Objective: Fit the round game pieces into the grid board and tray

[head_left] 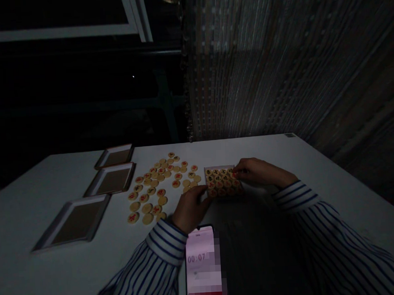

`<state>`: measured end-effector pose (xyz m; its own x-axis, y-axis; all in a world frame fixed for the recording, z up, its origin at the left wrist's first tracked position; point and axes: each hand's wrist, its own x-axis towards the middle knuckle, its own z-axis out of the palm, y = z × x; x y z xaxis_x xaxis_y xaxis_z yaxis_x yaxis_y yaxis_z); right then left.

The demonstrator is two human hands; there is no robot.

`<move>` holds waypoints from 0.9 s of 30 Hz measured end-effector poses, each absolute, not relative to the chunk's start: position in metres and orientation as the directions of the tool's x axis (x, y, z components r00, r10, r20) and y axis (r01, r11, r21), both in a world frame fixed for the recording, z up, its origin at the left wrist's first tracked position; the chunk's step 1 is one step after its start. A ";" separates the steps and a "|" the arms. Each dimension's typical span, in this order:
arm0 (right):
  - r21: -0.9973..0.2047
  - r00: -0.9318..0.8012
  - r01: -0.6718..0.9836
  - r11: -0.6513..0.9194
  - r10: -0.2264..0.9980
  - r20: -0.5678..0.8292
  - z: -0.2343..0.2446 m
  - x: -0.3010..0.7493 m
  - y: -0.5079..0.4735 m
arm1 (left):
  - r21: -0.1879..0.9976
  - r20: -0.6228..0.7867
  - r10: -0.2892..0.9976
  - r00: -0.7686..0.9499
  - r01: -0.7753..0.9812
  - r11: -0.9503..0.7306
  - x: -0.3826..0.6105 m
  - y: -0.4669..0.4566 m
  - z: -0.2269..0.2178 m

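A small shallow box (219, 167) lies in front of me on the white table, with rows of round Chinese chess pieces (221, 184) in it, marked in black and red. My left hand (191, 208) is closed at the box's near left side, thumb and fingers on its edge. At the far right corner of the box, my right hand (256, 171) is closed, its fingertips pressed to the rim beside the pieces. Its fingers partly cover that corner. Loose chess pieces (151, 191) lie scattered to the left of the box, some face up and others showing plain backs.
Three shallow open trays (77, 220) stand in a row along the left side of the table (263, 146). Between my forearms lies a phone (203, 270) with a lit timer screen. A beaded curtain (246, 74) hangs behind the table at right. The room is dim.
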<state>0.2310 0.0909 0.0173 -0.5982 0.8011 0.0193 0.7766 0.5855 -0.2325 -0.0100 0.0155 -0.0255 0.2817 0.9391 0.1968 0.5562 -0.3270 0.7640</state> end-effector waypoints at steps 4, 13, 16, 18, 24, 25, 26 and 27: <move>-0.237 -0.588 0.785 0.572 0.809 0.001 0.018 0.231 0.090 | 0.756 0.190 0.940 0.283 0.569 -0.324 -0.010 0.016 -0.026; -0.225 -0.616 0.766 0.602 0.788 0.008 0.017 0.232 0.090 | 0.750 0.214 0.941 0.261 0.574 -0.329 -0.010 0.017 -0.030; -0.226 -0.616 0.766 0.601 0.787 0.005 0.018 0.231 0.090 | 0.756 0.222 0.938 0.267 0.561 -0.338 -0.010 0.016 -0.030; -0.227 -0.612 0.770 0.596 0.791 -0.002 0.018 0.231 0.090 | 0.755 0.221 0.938 0.267 0.562 -0.338 -0.010 0.016 -0.029; -0.233 -0.600 0.779 0.582 0.800 -0.004 0.018 0.231 0.090 | 0.744 0.212 0.941 0.262 0.581 -0.330 -0.010 0.016 -0.028; -0.233 -0.598 0.780 0.581 0.801 -0.008 0.018 0.231 0.090 | 0.745 0.213 0.941 0.261 0.580 -0.330 -0.010 0.016 -0.028; -0.231 -0.598 0.782 0.579 0.802 -0.013 0.019 0.230 0.090 | 0.745 0.214 0.941 0.262 0.579 -0.331 -0.010 0.016 -0.028; -0.228 -0.599 0.783 0.579 0.801 -0.022 0.020 0.230 0.090 | 0.745 0.215 0.941 0.263 0.579 -0.332 -0.010 0.016 -0.028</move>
